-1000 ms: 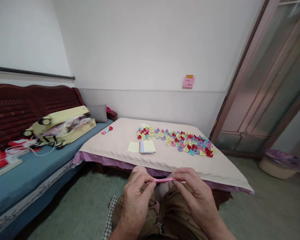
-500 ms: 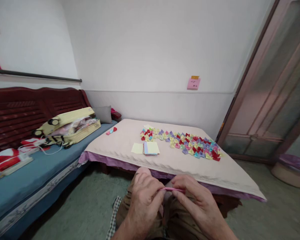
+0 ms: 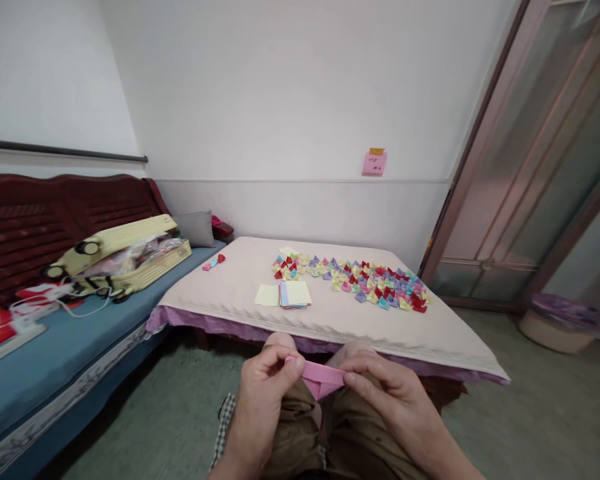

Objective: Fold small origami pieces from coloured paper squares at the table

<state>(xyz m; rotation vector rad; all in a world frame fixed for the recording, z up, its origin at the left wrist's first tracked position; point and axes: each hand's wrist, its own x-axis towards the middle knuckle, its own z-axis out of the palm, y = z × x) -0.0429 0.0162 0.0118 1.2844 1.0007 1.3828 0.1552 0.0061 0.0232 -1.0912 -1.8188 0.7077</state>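
Pink folded paper: turned since half a second ago, when you held it edge-on as a thin strip; its face now shows, with a straight band above and a point hanging below
Position over lap: between your two hands, apart from the cream cover beyond
Left hand: your thumb and fingers pinch the paper's left end
Right hand: your thumb and forefinger pinch its right end, the other fingers curled
Paper handling: judged very light, thin and pliant, firm along its creases, unlikely to slip but easily crumpled or torn; best taken, as you take it, at both ends of the band
Count in your hands: one paper
Count near the cover's front edge: one stack of square sheets, its sheets uncountable, and one loose yellow sheet at its left
Count at far left: apparently three small pieces in a row
Count in the wide spread: many folded pieces, too crowded for you to number
Count on the wall: one pink note
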